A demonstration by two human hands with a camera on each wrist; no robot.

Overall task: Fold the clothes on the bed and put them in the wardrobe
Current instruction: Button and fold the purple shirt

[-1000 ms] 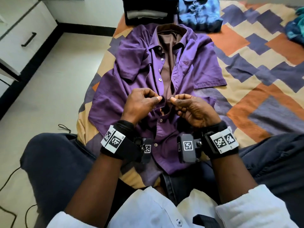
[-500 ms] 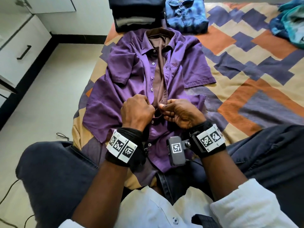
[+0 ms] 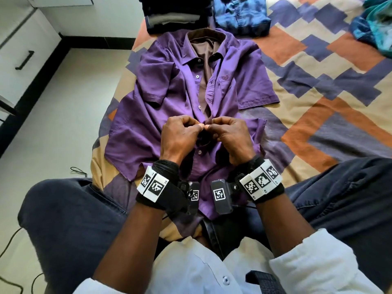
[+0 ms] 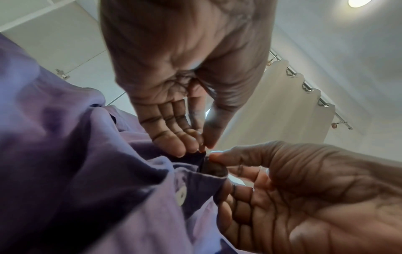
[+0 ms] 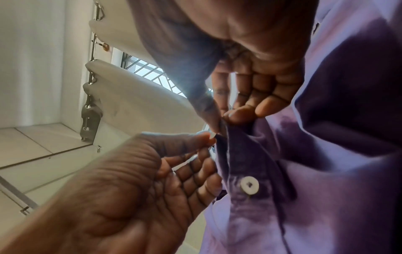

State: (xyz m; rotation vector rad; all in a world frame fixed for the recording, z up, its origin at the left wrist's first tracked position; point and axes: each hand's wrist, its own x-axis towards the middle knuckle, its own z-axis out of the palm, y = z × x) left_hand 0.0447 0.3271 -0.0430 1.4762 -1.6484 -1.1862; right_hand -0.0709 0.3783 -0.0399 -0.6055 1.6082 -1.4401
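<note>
A purple shirt (image 3: 169, 115) lies spread face up on the bed (image 3: 331, 115), collar away from the person, its upper front open over a brown lining. The left hand (image 3: 180, 139) and the right hand (image 3: 231, 139) meet at the middle of the shirt's front strip, knuckles raised, thumb and forefinger tips nearly touching each other. In the left wrist view the left hand (image 4: 304, 197) pinches the edge of the strip between thumb and curled fingers, and the right hand (image 4: 178, 96) pinches the opposite edge from above; the right wrist view shows the same pinch with a white button (image 5: 249, 185) just below it, fastened. A small embroidered emblem (image 3: 225, 77) sits on the shirt's chest; it is too small to read. Beyond the collar lie a folded blue shirt (image 3: 239, 15) and a dark folded stack (image 3: 176, 15), with a teal garment (image 3: 375, 28) crumpled at the far right. Both wrists carry black bands with square black-and-white coded markers (image 3: 156, 185); tiny letters on their edges cannot be read. A white drawer unit (image 3: 23, 60) with a black handle stands to the left.
</note>
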